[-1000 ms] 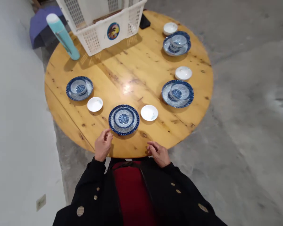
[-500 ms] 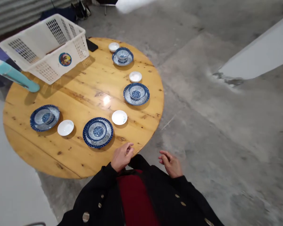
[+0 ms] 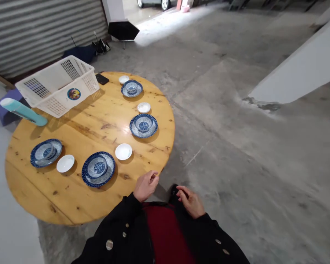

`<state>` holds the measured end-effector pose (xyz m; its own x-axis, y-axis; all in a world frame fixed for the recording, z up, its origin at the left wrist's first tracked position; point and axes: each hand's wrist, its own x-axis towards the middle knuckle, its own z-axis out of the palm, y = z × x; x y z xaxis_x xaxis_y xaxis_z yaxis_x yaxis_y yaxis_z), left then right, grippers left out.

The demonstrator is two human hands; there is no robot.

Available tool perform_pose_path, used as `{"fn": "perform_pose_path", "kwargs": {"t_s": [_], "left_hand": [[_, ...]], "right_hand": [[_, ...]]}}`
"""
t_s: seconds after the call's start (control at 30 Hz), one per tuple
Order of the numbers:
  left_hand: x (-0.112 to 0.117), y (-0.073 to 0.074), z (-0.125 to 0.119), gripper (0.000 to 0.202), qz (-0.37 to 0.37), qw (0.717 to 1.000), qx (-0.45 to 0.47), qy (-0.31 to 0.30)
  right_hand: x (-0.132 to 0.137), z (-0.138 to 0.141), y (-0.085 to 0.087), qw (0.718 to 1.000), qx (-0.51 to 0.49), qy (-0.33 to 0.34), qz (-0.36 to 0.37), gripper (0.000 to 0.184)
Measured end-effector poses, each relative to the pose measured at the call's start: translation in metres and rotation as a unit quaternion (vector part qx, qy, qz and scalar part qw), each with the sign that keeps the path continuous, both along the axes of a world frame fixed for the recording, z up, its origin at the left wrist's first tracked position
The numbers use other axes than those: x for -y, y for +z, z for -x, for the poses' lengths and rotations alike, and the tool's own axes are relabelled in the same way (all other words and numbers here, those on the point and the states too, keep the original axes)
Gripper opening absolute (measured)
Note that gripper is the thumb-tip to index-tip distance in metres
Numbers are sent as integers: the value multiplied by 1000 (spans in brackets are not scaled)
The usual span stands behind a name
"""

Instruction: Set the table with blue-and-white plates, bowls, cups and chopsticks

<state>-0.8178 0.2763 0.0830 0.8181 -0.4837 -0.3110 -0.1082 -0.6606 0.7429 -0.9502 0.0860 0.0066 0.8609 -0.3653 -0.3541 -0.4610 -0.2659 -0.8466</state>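
4 blue-rim plates point(image 3: 109, 165) w/ bowls point(image 3: 97, 166); L hand point(image 3: 145, 186) by table point(image 3: 79, 137).

Here's the round pine bench point(image 3: 82, 137), and look at that arc: four blue-rimmed plates point(image 3: 143, 125), each carrying a bowl, alternating with four small white dishes point(image 3: 123, 151)! Over at the far edge sits a white plastic basket point(image 3: 57, 88), a black phone point(image 3: 102, 79) just beside it, and a teal bottle point(image 3: 23, 116) resting at the left rim!
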Motion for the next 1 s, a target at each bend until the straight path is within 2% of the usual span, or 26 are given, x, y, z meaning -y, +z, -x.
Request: {"fn": "perform_pose_path", "kwargs": {"t_s": [0.1,0.23,0.3,0.37,0.47,0.6,0.73,0.87,1.0], "left_hand": [[63,3,4,31,-12,1000,16,-11],[153,10,20,31,-21,997,11,-72],[191,14,28,31,-29,994,3,-107],[220,17,32,32,-37,989,-4,-141],[248,20,29,32,-60,984,-5,-165],[275,18,7,31,-77,986,-8,-147],[311,8,-31,31,-79,988,-19,-132],[358,-1,-88,32,-56,989,-36,-135],[398,1,-155,34,-18,992,-32,-119]], "right_hand": [[62,12,-5,1000,-2,-11,4,54],[155,41,-14,995,-5,-96,6,60],[195,53,-18,992,-10,-130,-3,61],[226,60,-20,989,-13,-147,-15,61],[253,53,-22,987,-11,-158,-36,61],[263,16,-20,989,-2,-133,-64,61],[277,-33,-19,998,10,-45,-50,57],[318,-86,-19,1000,-2,30,0,56],[373,-145,-15,999,-39,28,18,61]]}}
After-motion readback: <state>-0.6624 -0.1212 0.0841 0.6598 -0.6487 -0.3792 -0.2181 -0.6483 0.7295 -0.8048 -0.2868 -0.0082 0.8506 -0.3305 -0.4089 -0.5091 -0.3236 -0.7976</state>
